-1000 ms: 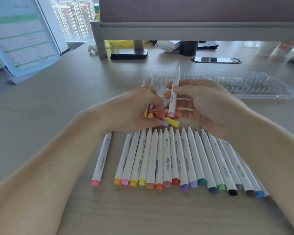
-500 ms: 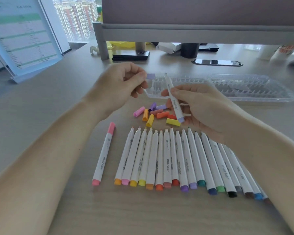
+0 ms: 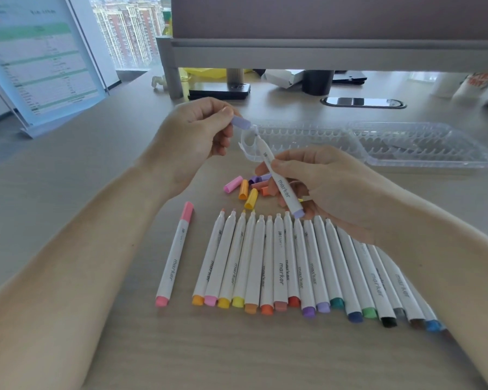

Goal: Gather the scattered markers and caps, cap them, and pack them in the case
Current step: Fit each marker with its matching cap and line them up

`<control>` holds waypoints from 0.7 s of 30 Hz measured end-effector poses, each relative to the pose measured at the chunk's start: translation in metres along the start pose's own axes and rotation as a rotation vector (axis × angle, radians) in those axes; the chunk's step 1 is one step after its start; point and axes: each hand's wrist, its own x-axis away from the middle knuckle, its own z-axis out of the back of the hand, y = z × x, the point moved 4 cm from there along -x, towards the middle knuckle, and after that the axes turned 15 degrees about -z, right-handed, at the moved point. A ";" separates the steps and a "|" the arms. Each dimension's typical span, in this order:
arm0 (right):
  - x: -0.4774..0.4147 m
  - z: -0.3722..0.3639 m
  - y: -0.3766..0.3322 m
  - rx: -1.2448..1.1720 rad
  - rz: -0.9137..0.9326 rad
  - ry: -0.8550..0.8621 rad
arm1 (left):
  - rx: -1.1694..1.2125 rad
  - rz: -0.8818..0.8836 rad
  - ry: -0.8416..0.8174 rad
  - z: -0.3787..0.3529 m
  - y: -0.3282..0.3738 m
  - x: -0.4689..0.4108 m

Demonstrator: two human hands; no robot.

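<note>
Pale desk [image 3: 68, 170]: left hand [image 3: 195, 133] has lifted a pinched lilac cap [image 3: 241, 122] to the tip of the marker [image 3: 276, 175] the right hand [image 3: 330, 187] grips; capping seems next.

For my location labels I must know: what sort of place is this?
Probably an office desk in a high building: a printed chart on a stand, a cable port set into the desk, and tower blocks seen through the window.

Pale wood-grain desk [image 3: 68, 170] – a grey monitor riser [image 3: 293, 49] far across, daylit window [image 3: 130, 32] far left showing apartment towers.
</note>
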 end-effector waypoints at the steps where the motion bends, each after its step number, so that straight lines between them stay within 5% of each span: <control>1: 0.000 0.000 0.000 0.000 0.000 -0.001 | -0.005 0.010 -0.016 -0.001 0.000 0.001; 6: 0.002 -0.002 0.000 0.025 0.019 0.001 | -0.017 0.004 -0.141 -0.015 0.006 0.007; 21: 0.000 -0.002 -0.001 -0.006 0.122 0.049 | -0.060 -0.121 -0.081 -0.023 0.016 0.014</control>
